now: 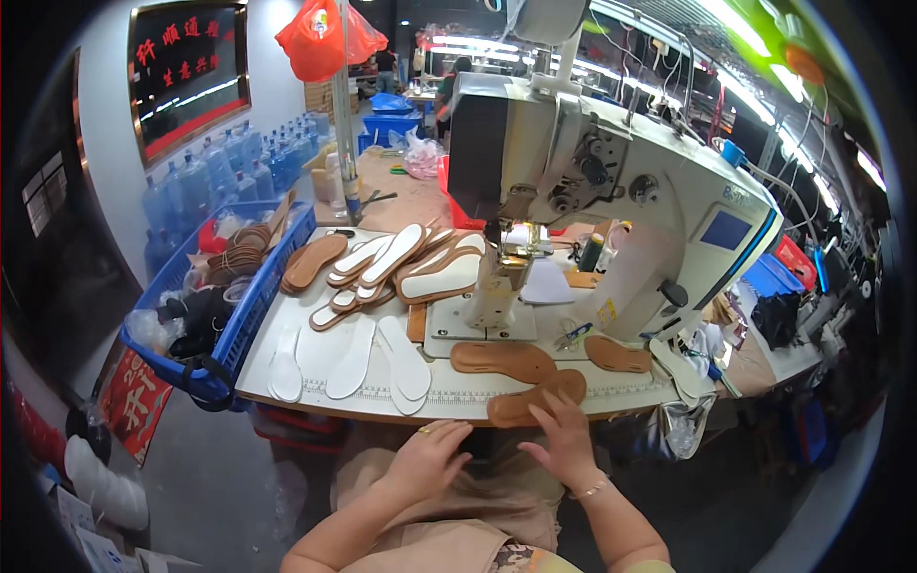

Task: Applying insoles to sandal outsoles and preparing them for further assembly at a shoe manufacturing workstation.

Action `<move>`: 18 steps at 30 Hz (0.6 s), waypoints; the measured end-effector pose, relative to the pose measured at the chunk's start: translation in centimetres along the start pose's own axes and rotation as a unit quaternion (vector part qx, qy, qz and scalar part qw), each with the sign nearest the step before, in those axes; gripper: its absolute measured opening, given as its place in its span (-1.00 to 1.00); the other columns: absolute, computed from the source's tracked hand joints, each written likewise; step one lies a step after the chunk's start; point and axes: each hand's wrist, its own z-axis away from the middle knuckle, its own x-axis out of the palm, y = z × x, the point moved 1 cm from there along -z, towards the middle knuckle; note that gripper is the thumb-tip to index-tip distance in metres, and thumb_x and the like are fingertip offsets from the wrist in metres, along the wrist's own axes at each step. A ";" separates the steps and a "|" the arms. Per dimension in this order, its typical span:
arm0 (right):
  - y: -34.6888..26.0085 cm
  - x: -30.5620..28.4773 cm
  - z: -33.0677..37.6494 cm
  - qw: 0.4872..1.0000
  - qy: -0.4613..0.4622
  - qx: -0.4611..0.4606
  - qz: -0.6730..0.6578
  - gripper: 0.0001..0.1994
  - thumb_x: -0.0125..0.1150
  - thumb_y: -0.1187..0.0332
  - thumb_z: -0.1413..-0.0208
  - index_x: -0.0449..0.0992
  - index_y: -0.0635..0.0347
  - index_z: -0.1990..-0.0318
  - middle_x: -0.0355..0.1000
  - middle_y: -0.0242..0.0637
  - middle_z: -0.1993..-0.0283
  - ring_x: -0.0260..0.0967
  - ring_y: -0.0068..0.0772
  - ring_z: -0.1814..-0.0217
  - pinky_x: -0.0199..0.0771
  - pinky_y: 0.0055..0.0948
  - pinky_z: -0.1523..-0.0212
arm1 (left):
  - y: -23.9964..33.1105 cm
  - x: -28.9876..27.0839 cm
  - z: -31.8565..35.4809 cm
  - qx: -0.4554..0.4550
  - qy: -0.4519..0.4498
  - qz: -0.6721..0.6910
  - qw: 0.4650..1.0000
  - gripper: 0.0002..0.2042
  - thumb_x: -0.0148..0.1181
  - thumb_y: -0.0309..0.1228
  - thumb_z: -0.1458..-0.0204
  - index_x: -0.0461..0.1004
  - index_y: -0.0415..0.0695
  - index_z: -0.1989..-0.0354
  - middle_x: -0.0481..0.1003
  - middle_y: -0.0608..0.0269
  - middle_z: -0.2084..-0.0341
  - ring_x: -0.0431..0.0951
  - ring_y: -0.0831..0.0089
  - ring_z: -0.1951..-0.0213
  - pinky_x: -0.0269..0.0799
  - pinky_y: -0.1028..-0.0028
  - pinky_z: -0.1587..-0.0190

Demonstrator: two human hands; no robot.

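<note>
Left hand: held before table, thumb and fingers apart | Right hand: fingers spread, tips laid on insole | Insole: positioned at table's front edge, before sewing machine

Framed dark panel, upper left: two lines of red characters. Red poster, lower left: large pale characters, partly hidden. White sewing machine, right: blue lettering; yellow label lower down, print too small. Bench, front edge: ruler scale, figures illegible.
</note>
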 end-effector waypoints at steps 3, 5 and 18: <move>-0.9 3.1 -1.6 0.995 -0.051 0.009 0.090 -0.26 0.38 0.00 0.20 0.32 0.09 -0.18 0.19 -0.08 -0.25 0.04 0.06 -0.32 -0.03 0.14 -0.24 | -0.7 1.5 -1.8 0.021 -0.034 -0.104 0.994 -0.51 0.31 -0.30 0.09 0.38 -0.18 -0.05 0.41 0.07 -0.03 0.33 0.05 -0.16 0.24 0.16 -0.18; -2.0 5.4 -1.5 0.992 -0.026 0.008 0.121 -0.27 0.38 0.01 0.20 0.33 0.07 -0.17 0.20 -0.13 -0.24 0.07 -0.01 -0.28 0.00 0.11 -0.20 | -2.4 0.8 -2.2 0.005 -0.021 -0.110 0.994 -0.50 0.31 -0.28 0.08 0.37 -0.17 -0.06 0.39 0.09 -0.08 0.29 0.05 -0.19 0.16 0.09 -0.23; -4.9 7.5 -6.8 0.998 -0.026 0.029 0.048 -0.53 0.26 0.14 0.02 0.44 0.12 -0.05 0.25 -0.20 -0.22 0.07 -0.05 -0.24 -0.04 -0.02 -0.16 | -18.3 -5.9 -13.1 -0.199 -0.160 -0.168 0.952 -0.54 0.26 -0.42 0.10 0.40 -0.15 -0.05 0.45 0.07 0.06 0.44 0.13 0.00 0.33 0.17 -0.07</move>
